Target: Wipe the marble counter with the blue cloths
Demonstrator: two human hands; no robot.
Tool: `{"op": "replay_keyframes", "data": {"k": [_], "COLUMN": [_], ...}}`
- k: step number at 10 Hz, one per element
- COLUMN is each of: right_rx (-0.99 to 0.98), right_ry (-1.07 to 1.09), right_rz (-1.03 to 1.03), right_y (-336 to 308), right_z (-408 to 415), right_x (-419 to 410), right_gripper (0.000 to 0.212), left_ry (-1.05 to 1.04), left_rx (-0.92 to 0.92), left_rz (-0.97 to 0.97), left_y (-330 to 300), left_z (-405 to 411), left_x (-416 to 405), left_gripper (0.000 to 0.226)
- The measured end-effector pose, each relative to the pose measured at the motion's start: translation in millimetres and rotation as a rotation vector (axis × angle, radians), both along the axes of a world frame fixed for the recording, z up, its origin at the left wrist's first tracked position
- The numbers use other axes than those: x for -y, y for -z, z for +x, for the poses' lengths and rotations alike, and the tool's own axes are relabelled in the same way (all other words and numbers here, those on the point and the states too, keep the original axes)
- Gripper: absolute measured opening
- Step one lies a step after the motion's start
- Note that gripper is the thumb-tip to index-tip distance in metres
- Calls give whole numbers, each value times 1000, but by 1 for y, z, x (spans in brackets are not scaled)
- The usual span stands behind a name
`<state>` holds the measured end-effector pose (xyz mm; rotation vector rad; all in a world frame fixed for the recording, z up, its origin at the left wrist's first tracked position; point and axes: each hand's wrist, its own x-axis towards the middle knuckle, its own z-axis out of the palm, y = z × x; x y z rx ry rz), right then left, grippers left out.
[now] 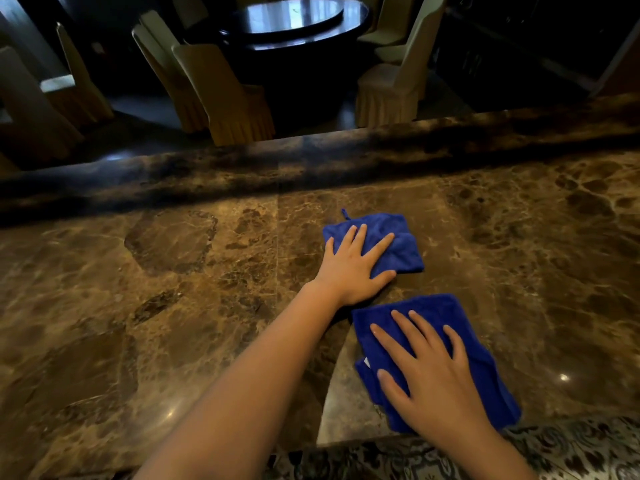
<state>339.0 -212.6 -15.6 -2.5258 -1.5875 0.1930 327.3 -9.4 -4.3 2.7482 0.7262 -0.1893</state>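
Two blue cloths lie on the brown marble counter [173, 271]. The farther blue cloth [401, 247], folded and with a small loop at its top corner, sits right of centre. My left hand [353, 268] lies flat on its left part, fingers spread, pressing it down. The nearer blue cloth [433, 306] lies close to the counter's front edge. On it rests my right hand [429, 372], palm down with the fingers apart. The two cloths are a short gap apart and do not touch.
A raised dark marble ledge [311, 161] runs along the counter's far side. Beyond it stand cloth-covered chairs [235, 98] and a dark round table [294, 19]. A patterned surface [571, 452] shows below the counter's near edge at the bottom right.
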Motion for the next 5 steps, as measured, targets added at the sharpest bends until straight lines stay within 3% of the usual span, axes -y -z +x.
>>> {"op": "replay_keyframes", "data": {"k": [1, 2, 3, 4, 5], "right_rx": [15, -37, -33, 37, 27], "right_ry": [8, 10, 9, 13, 20], "right_rz": [-12, -11, 2, 121, 172], "right_y": [-1, -10, -16, -11, -8], "right_z": [-1, -2, -11, -18, -32], "right_x": [-1, -8, -12, -16, -15], "right_gripper": [55, 58, 48, 38, 43], "left_ry": [-14, -74, -204, -318, -311], "left_rx": [106, 231, 256, 282, 236], "left_rz": [73, 94, 69, 30, 34], "left_y": [-13, -25, -25, -14, -5], "left_z": [-31, -80, -138, -184, -211], "left_x": [4, 11, 24, 30, 49], "left_gripper": [64, 45, 39, 38, 49]}}
